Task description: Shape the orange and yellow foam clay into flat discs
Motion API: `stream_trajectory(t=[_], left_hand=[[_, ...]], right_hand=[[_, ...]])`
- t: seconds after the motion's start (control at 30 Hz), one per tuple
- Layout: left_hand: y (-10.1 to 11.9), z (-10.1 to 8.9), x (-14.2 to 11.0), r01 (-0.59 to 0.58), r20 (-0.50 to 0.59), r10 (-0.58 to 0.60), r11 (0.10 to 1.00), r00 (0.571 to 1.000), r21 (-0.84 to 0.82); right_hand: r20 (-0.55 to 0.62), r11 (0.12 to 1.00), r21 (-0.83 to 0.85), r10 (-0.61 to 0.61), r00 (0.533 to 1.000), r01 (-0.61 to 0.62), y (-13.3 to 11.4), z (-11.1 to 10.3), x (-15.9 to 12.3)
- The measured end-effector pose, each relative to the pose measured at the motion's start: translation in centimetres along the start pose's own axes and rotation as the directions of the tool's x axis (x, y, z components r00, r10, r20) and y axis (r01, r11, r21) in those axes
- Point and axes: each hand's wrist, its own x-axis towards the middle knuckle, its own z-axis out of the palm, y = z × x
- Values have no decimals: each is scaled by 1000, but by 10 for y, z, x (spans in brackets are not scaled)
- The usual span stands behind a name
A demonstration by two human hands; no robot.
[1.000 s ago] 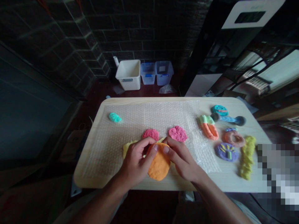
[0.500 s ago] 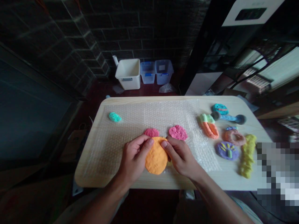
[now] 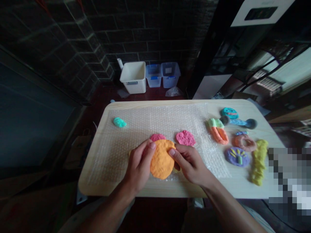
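Observation:
A flat, roundish disc of orange modelling clay [image 3: 162,161] is held up between both hands above the table. My left hand [image 3: 139,161] grips its left edge, thumb on the near face and fingers behind. On the right edge, my right hand [image 3: 190,163] pinches it the same way near the top. Just beyond the disc lie two pink clay lumps: one [image 3: 157,137] partly covered by the disc, the other [image 3: 185,138] in full view. Bits of yellow show behind the hands, mostly hidden.
Bubble wrap [image 3: 155,118] covers much of the wooden table [image 3: 116,191]. A teal clay lump [image 3: 119,122] lies at left. At right are a purple clay disc [image 3: 237,157], a yellow clay strip [image 3: 259,161], an orange-green loop [image 3: 218,131] and a blue dumbbell shape [image 3: 239,123]. Bins [image 3: 133,76] stand behind.
The orange clay disc has risen slightly and now looks wider at the top. My left thumb has shifted a little left along its edge; both hands still hold it.

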Motion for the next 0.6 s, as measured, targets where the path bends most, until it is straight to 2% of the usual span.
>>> stream_trajectory(t=[0.07, 0.13, 0.27, 0.37, 0.5, 0.6], left_hand=[[-1, 0, 0, 33, 41, -31, 998, 999, -50], [0, -1, 0, 44, 85, -41, 999, 996, -23], [6, -1, -3, -29, 112, 15, 992, 994, 125], [6, -1, -3, -35, 169, 14, 992, 986, 121], [4, 0, -2, -18, 216, 8, 999, 976, 42], [6, 0, -2, -55, 200, 34, 994, 979, 99]], right_hand=[[1, 1000, 1, 11, 1000, -11, 0, 0, 0], [1, 999, 30, 23, 1000, -23, 1, 1, 0], [-13, 994, 106, 27, 1000, -25, 2, 5, 1], [-1, 990, 124, 60, 998, -59, 4, 7, 2], [8, 998, 39, 42, 999, -42, 3, 7, 1], [-19, 1000, 4, 14, 1000, -14, 2, 8, 0]])
